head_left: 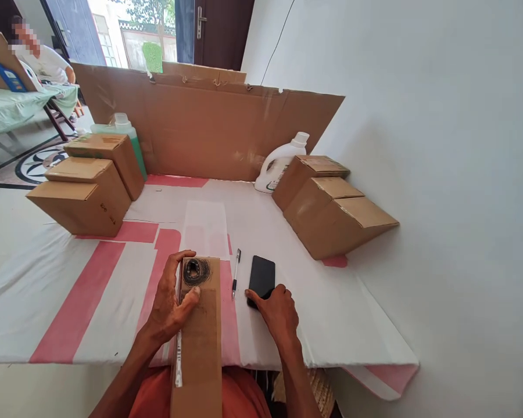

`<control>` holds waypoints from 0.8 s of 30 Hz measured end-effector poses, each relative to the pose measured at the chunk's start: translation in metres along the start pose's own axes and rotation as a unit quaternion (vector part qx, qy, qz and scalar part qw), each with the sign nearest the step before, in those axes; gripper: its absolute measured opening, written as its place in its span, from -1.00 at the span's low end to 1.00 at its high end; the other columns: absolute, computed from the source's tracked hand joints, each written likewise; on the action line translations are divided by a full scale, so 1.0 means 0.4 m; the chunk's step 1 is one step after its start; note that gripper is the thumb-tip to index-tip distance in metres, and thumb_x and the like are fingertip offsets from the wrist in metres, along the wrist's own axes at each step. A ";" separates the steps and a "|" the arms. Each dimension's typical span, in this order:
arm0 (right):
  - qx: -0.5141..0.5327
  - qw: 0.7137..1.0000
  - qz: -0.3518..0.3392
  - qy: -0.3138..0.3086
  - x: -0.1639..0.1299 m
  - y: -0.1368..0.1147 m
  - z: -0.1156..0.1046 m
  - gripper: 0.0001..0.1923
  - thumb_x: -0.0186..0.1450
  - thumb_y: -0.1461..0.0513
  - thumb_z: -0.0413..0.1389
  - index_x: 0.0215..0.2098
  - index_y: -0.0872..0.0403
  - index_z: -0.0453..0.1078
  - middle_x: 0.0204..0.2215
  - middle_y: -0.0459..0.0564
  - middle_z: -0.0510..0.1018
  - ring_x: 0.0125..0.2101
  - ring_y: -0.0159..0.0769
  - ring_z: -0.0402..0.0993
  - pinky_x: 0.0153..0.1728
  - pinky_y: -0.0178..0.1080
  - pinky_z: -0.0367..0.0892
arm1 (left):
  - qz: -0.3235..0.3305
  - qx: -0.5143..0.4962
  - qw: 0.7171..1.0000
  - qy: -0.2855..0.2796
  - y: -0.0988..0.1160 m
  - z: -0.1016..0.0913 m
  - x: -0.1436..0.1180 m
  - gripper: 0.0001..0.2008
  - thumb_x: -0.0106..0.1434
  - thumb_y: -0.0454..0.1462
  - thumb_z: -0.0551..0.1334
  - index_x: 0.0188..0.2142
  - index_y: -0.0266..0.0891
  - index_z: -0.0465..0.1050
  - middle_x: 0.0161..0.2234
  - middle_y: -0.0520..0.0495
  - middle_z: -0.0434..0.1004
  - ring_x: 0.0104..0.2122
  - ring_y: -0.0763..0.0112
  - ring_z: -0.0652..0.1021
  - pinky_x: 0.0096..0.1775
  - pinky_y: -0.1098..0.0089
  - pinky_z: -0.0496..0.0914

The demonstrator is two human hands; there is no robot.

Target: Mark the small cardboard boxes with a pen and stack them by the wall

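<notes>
A long, narrow cardboard box [200,348] reaches from my lap up over the table's front edge. Near its far end is a hole ringed with black scribble. My left hand [174,302] grips the box's left side, thumb on top just below the scribble. To the right, a black smartphone [262,273] lies flat with its dark screen up. My right hand [276,310] holds the phone's near end, thumb at its left edge and fingers at the right, partly covering it. Between box and phone lies a pen [236,273] with a black grip.
Cardboard boxes [87,203] line the left side, with a green-liquid jug [135,142] behind. More boxes [331,215] and a white jug [283,162] stand right, near the wall. A cardboard panel [200,128] closes the back. A person [47,64] sits at another table.
</notes>
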State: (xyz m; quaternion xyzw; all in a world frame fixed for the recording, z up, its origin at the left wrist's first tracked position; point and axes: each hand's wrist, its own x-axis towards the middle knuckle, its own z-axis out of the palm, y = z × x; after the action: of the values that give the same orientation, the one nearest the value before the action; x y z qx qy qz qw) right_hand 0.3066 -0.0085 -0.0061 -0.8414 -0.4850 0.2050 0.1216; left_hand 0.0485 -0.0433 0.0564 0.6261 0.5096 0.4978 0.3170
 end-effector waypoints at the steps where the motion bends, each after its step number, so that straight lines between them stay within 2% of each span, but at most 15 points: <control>1: 0.025 1.000 0.007 -0.003 0.008 0.005 0.002 -0.28 0.14 -0.06 0.33 0.03 0.32 0.40 0.02 0.57 0.53 0.04 0.40 0.50 -0.09 0.13 0.42 | -0.001 -0.002 1.000 0.001 0.000 0.001 0.000 -0.47 0.26 -0.25 0.21 0.23 -0.12 0.25 0.16 -0.13 0.38 0.17 0.08 0.42 0.21 0.12 0.27; 3: 0.087 0.996 0.013 -0.015 0.022 0.014 0.008 -0.32 0.08 -0.06 0.33 -0.05 0.29 0.44 -0.06 0.54 0.59 -0.04 0.40 0.55 -0.14 0.13 0.44 | -0.007 -0.007 1.000 0.006 0.001 0.000 -0.003 -0.48 0.26 -0.24 0.21 0.22 -0.12 0.25 0.14 -0.13 0.39 0.15 0.08 0.44 0.19 0.10 0.29; 6: 0.195 0.979 -0.001 -0.054 0.019 0.028 0.012 -0.52 0.07 -0.08 0.27 -0.25 0.13 0.48 -0.29 0.28 0.69 -0.19 0.25 0.63 -0.20 0.07 0.50 | -0.010 -0.017 1.000 0.012 0.004 -0.003 -0.010 -0.47 0.25 -0.25 0.21 0.21 -0.13 0.24 0.15 -0.15 0.38 0.15 0.06 0.43 0.20 0.07 0.27; 8: 0.267 0.960 -0.015 -0.084 -0.002 0.036 0.002 -0.50 0.11 -0.13 0.23 -0.23 0.10 0.48 -0.34 0.15 0.71 -0.23 0.15 0.67 -0.23 0.02 0.56 | -0.012 -0.019 1.000 0.012 0.006 -0.005 -0.014 -0.45 0.23 -0.26 0.20 0.22 -0.13 0.23 0.16 -0.16 0.36 0.18 0.04 0.41 0.22 0.05 0.25; 10: 0.392 0.909 -0.008 -0.139 -0.037 0.039 -0.025 -0.41 0.11 -0.12 0.30 -0.07 0.12 0.47 -0.21 0.13 0.73 -0.14 0.10 0.69 -0.14 0.01 0.60 | -0.018 -0.021 1.000 0.011 0.009 -0.006 -0.016 -0.43 0.21 -0.28 0.20 0.23 -0.13 0.23 0.16 -0.17 0.36 0.19 0.03 0.39 0.22 0.04 0.25; 13: 0.577 0.783 0.040 -0.229 -0.103 0.027 -0.088 -0.28 0.05 0.00 0.49 0.09 0.10 0.45 0.03 0.15 0.68 -0.01 0.10 0.67 0.01 0.02 0.60 | -0.020 -0.035 0.999 0.007 0.015 0.000 -0.017 -0.42 0.19 -0.28 0.21 0.22 -0.13 0.24 0.16 -0.16 0.36 0.18 0.03 0.40 0.21 0.06 0.26; 14: 0.604 0.757 0.050 -0.243 -0.127 0.018 -0.110 -0.28 0.04 0.02 0.51 0.08 0.09 0.48 0.05 0.16 0.68 -0.02 0.09 0.68 -0.02 0.00 0.62 | -0.016 -0.040 0.999 0.006 0.018 0.004 -0.016 -0.43 0.20 -0.27 0.21 0.22 -0.12 0.24 0.17 -0.16 0.35 0.18 0.04 0.40 0.21 0.06 0.26; 18: 0.621 0.727 0.001 -0.291 -0.227 -0.044 -0.165 -0.47 0.19 0.02 0.45 0.04 0.06 0.53 -0.09 0.16 0.73 -0.34 -0.16 0.71 -0.26 -0.18 0.63 | 0.007 -0.053 0.999 -0.010 0.037 0.014 -0.011 -0.45 0.25 -0.22 0.23 0.23 -0.12 0.24 0.17 -0.16 0.36 0.16 0.06 0.43 0.20 0.08 0.29; 20: 0.636 0.689 -0.037 -0.346 -0.274 -0.080 -0.162 -0.49 0.23 0.01 0.42 0.06 0.04 0.51 -0.14 0.15 0.74 -0.43 -0.20 0.67 -0.34 -0.19 0.60 | 0.018 -0.055 0.998 -0.015 0.039 0.013 -0.014 -0.49 0.31 -0.16 0.22 0.23 -0.12 0.25 0.16 -0.17 0.38 0.16 0.05 0.43 0.20 0.07 0.31; 22: 0.659 0.639 -0.061 -0.393 -0.314 -0.109 -0.140 -0.42 0.22 -0.01 0.42 0.11 0.03 0.47 -0.12 0.16 0.73 -0.40 -0.16 0.68 -0.36 -0.19 0.58 | 0.016 -0.046 0.999 -0.010 0.024 0.009 -0.028 -0.53 0.39 -0.08 0.18 0.24 -0.09 0.27 0.18 -0.18 0.40 0.20 0.04 0.42 0.24 0.04 0.30; 24: 0.681 0.598 -0.055 -0.419 -0.343 -0.126 -0.107 -0.33 0.21 -0.03 0.42 0.19 0.00 0.41 -0.09 0.14 0.72 -0.32 -0.11 0.70 -0.33 -0.17 0.58 | 0.000 -0.020 1.000 0.010 -0.012 0.006 -0.054 -0.54 0.43 0.01 0.14 0.23 -0.06 0.32 0.17 -0.19 0.45 0.25 0.00 0.40 0.29 -0.01 0.26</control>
State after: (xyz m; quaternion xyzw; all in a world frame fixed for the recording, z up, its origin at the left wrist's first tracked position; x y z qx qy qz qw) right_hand 0.2268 -0.1023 0.0833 -0.3078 -0.2475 0.7990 0.4535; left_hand 0.0495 -0.0625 0.0448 0.6151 0.5026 0.5138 0.3242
